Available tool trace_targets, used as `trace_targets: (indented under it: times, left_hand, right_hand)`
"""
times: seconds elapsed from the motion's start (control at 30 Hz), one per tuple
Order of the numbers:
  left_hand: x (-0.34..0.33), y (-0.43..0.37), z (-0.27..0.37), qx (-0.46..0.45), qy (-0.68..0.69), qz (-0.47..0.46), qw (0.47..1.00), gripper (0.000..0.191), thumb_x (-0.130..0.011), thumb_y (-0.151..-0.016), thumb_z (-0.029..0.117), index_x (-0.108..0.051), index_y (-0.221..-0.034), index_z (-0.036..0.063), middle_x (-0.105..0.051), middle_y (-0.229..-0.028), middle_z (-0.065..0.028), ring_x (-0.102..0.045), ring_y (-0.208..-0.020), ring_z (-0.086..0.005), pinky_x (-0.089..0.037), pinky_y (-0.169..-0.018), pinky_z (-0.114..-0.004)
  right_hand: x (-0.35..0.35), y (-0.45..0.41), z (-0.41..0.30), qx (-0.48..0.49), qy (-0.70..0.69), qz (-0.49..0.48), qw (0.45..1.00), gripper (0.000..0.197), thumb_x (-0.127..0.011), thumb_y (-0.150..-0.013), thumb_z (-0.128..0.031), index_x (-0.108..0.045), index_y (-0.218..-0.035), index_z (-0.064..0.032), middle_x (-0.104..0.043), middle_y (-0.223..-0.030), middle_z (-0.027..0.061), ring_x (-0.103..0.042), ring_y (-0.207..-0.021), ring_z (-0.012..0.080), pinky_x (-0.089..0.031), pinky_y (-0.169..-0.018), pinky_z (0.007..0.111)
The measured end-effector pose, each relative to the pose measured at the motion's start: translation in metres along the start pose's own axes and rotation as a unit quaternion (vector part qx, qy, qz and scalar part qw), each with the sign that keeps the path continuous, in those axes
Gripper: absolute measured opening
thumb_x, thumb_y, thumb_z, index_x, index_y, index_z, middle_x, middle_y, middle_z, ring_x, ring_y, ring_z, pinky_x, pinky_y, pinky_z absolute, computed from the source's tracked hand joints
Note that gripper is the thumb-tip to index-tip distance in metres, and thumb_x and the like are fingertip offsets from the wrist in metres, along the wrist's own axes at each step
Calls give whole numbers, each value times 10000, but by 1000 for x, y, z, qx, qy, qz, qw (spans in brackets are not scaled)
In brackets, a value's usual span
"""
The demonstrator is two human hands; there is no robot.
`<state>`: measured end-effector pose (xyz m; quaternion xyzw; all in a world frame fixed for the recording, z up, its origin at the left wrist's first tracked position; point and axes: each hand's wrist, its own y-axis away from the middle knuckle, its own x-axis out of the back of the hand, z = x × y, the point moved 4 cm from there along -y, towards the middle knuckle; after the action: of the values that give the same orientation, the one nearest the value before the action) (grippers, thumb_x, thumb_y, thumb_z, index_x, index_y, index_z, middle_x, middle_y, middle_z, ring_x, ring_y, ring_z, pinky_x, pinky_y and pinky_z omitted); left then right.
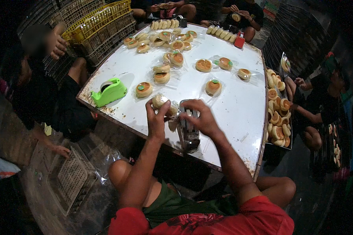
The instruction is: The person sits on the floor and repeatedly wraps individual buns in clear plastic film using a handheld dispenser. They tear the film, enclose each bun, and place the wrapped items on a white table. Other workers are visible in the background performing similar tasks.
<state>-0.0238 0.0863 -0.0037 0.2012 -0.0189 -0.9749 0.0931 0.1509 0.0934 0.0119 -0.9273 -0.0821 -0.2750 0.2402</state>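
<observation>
My left hand (158,119) holds a bun in a clear plastic bag (159,101) between thumb and fingers, above the near edge of the white table (235,117). Just to its right, my right hand (200,117) reaches over a dark tape dispenser (189,138), its fingers bent near the upper end; whether they grip anything is hidden. The gathered end of the bag lies beside the dispenser. Farther in on the table are a bagged bun with a green label (144,89), another like it (214,87) and a pair of bagged buns (161,73).
A green tape dispenser (109,92) stands at the left, a red one (239,40) at the far right. More bagged buns (177,45) lie farther back. A tray of buns (278,132) adjoins the right edge. Crates (72,179) and co-workers surround the table.
</observation>
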Motion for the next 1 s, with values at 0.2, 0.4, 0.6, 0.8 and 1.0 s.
trace_targets:
  times: [0.2,0.4,0.6,0.8,1.0]
  left_hand:
    - [25,-60,-40,14,-150,26,988,709,-733,-790,257,-402,-1350,-25,-577,-1091,-135,-601,-892,-193,-511,-768,-306]
    - [49,-86,-100,34,-370,-28,928,794,-624,-861,436,-347,-1442,-29,-415,-1426,-287,-429,-1307,-382,-330,-1092,-428]
    - [9,-44,-43,-263,-531,64,803,691,-594,-927,460,-416,-1379,-32,-501,-1327,-245,-465,-1263,-359,-375,-1053,-435]
    - [-52,46,-37,278,191,-304,891,497,-639,-930,311,-494,-1301,13,-590,-1230,-125,-613,-1101,-224,-547,-905,-369]
    - [-47,39,-11,131,161,-220,953,380,-651,-892,100,-511,-1238,33,-642,-1104,-94,-652,-1002,-200,-565,-867,-338]
  right_hand:
    - [64,-25,147,-92,460,168,867,262,-671,-815,-196,-669,-1071,-140,-610,-1065,108,-562,-998,302,-466,-784,477]
    - [102,-38,143,-95,363,229,898,153,-639,-833,-127,-694,-975,-143,-642,-932,117,-605,-870,299,-484,-750,429]
    - [154,-5,24,-72,22,86,993,152,-611,-852,11,-698,-975,-14,-690,-954,104,-659,-914,209,-518,-826,331]
    - [121,13,-62,109,-159,-42,980,141,-678,-804,42,-701,-925,-26,-644,-1002,99,-635,-940,193,-537,-796,305]
    - [129,45,-40,-19,-174,350,920,204,-606,-885,-38,-629,-1064,56,-660,-1004,123,-602,-978,180,-463,-899,330]
